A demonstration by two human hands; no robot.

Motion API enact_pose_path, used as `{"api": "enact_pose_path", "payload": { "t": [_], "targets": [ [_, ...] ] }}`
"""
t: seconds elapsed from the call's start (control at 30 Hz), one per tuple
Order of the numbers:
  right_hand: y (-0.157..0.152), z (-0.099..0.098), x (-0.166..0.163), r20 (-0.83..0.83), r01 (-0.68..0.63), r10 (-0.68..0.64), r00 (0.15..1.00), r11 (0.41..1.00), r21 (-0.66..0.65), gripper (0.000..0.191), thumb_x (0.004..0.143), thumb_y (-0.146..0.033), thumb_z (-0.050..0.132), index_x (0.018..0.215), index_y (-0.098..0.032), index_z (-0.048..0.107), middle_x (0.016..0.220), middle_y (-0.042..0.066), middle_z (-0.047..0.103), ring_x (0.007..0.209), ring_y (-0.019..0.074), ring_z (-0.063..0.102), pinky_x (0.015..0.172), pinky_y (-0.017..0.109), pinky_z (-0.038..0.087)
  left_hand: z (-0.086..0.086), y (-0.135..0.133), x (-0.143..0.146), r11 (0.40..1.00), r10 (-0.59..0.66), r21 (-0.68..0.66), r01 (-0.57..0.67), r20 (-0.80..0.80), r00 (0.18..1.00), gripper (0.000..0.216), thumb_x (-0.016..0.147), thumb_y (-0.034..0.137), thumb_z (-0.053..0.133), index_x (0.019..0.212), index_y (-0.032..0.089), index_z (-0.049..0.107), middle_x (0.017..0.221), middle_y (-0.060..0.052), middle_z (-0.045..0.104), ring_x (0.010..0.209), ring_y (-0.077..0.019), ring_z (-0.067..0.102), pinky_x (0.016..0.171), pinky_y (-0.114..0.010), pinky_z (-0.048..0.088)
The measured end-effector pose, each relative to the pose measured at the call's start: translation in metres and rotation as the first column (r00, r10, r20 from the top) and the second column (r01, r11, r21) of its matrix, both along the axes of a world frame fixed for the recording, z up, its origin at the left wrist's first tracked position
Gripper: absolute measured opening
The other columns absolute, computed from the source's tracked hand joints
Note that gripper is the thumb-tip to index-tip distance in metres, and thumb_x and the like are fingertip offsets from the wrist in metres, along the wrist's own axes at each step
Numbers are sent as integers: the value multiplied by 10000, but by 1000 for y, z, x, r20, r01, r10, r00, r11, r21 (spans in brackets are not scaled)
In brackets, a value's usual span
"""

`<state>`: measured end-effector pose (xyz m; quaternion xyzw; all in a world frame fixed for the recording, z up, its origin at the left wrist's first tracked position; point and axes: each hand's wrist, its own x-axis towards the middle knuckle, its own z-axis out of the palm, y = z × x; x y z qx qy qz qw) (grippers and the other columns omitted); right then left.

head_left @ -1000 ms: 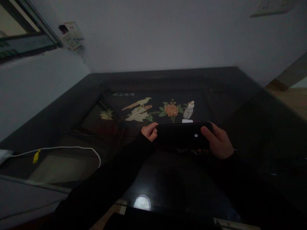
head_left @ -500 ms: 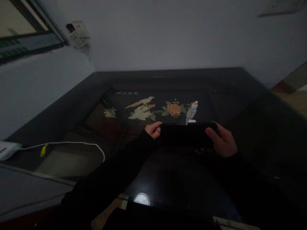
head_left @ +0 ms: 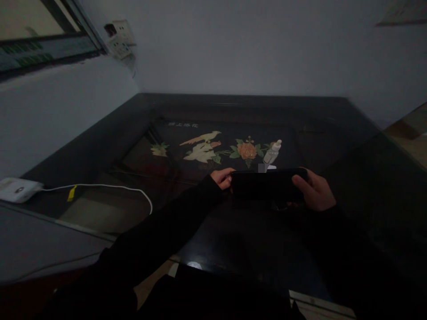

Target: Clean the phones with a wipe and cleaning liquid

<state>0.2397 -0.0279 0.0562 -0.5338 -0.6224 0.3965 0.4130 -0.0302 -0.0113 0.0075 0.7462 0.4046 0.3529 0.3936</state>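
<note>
My left hand (head_left: 223, 178) grips the left end of a dark smartphone (head_left: 267, 186), held sideways above the table. On its right end, my right hand (head_left: 316, 190) is closed, with the thumb lying over the near face. The phone's face looks black, and nothing can be read on it. Just beyond its top edge stands a clear dropper bottle (head_left: 271, 154) with a white top. A small white object (head_left: 271, 167) shows between the bottle and the phone, mostly hidden.
The dark, glossy table (head_left: 320, 109) carries a flower-and-bird inlay (head_left: 203, 150). A white device (head_left: 19, 190) with a white cable (head_left: 110, 186) and yellow tag (head_left: 72, 193) lies at left. Wall sockets (head_left: 122, 39) are near the corner, beside a window (head_left: 43, 40).
The whole view has shifted slightly, so table, bottle and hands all appear a little farther right. Both hands keep their hold on the smartphone.
</note>
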Motion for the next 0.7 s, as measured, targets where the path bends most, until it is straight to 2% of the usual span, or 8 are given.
{"api": "enact_pose_path", "payload": {
  "t": [0.17,0.43,0.57,0.63,0.7],
  "targets": [
    [-6,7,-4,-119,-9,-6,993,992,-122,300,704,-499,597,771,-218,519,473,-48,520,321,146,493,276,250,372,2,-2,1,1000,-13,2,13,36,999,386,813,429,379,953,112,549,622,0,549,580,-109,524,566,-198,366],
    [5,5,6,64,-56,58,996,998,-38,316,671,-515,615,690,-209,540,471,-32,508,354,120,465,295,224,353,1,-5,2,995,-14,-99,24,101,995,460,813,529,382,949,121,541,578,-13,579,539,-128,566,536,-211,381],
    [6,6,8,65,-67,65,996,997,35,306,655,-490,636,657,-198,546,510,-33,505,408,106,471,329,208,363,-1,-3,3,986,-38,-149,70,212,977,493,772,596,420,883,128,527,616,-9,559,551,-119,552,525,-212,385],
    [4,4,5,15,-44,44,999,999,5,318,647,-496,643,667,-195,543,505,-37,509,395,106,477,323,207,367,-1,-3,4,977,-53,-186,106,266,963,496,760,607,436,883,132,513,617,0,547,544,-110,545,510,-205,382],
    [2,1,-1,-66,-7,1,998,996,-84,343,654,-524,629,711,-199,535,475,-43,516,348,117,478,293,218,366,-1,-2,4,967,-39,-227,113,305,952,487,751,595,467,896,132,512,611,11,537,527,-98,537,496,-197,383]
  ]
}}
